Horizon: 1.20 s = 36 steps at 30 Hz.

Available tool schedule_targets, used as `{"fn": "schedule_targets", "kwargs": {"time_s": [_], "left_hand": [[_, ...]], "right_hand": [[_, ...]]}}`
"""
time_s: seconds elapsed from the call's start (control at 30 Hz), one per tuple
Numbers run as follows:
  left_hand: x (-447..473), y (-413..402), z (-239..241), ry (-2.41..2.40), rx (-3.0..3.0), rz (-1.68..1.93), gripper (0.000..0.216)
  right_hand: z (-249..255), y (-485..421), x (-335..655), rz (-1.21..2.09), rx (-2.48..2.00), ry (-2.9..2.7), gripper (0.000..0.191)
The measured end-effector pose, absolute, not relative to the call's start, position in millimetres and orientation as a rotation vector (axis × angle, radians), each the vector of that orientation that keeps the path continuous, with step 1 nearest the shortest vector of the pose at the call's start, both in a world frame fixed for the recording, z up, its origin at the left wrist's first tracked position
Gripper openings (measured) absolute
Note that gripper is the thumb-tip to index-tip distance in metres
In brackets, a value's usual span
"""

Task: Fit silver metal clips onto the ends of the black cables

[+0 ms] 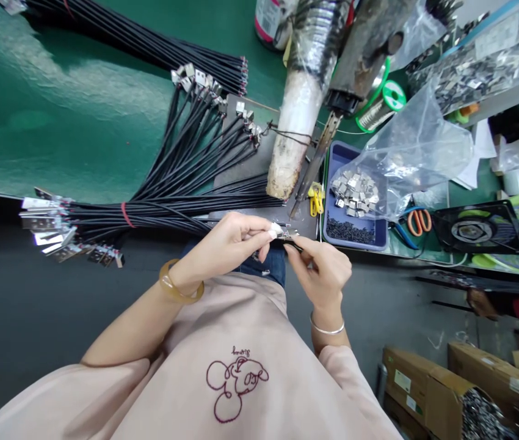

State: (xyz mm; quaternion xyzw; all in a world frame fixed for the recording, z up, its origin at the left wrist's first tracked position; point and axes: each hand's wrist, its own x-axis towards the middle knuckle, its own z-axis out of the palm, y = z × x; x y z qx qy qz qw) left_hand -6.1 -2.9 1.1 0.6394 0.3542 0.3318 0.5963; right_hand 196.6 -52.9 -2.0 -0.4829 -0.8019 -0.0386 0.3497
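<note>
My left hand (pixel 240 239) is closed in a pinch, with a white covering at its fingertips. A small metal connector piece (pixel 289 234) shows at those fingertips, over the table's front edge. Facing it from the right, my right hand (pixel 321 266) is closed, thumb and index finger touching at the same spot; what it grips is too small to make out. Beyond my left hand lies a bundle of black cables (pixel 163 211), tied with a red band and tipped with metal plugs (pixel 53 226). More cables with metal plugs (pixel 199 79) fan out behind.
A soldering iron (pixel 319 156) and a wrapped tube (pixel 293 128) hang over the work spot. At right are a blue tray (pixel 381 235) of metal shells, yellow snips (pixel 316 199), solder spool (pixel 385 104), orange-handled pliers (pixel 417 223) and a fan (pixel 474 228). Cartons (pixel 419 382) stand below.
</note>
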Motion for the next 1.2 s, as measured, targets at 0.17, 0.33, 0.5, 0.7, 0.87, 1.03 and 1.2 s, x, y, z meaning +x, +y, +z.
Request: {"fn": "schedule_targets", "kwargs": {"time_s": [0.17,0.33,0.5,0.7,0.87,1.03,1.2], "left_hand": [[-3,-7,-3,0.844,1.615,0.771,0.035],[1,-12,-7,0.834,1.817,0.918,0.014],[3,-14,-13,0.8,1.973,1.054,0.014],[6,-14,-20,0.81,2.133,1.071,0.017],[4,-9,-14,0.804,2.016,0.992,0.019],[-1,1,-5,0.8,1.741,0.776,0.033],[0,3,-4,0.814,1.585,0.723,0.031]], "right_hand": [[-4,-45,193,0.006,-1.252,-2.162,0.005],[-9,-49,195,0.621,-1.338,-1.821,0.011],[4,-39,226,0.44,-1.488,-1.417,0.018],[10,3,276,0.248,-1.814,-1.846,0.011],[6,20,287,0.388,-1.8,-2.042,0.013],[8,24,291,0.482,-1.75,-2.11,0.011],[9,24,290,0.474,-1.758,-2.125,0.008]]}}
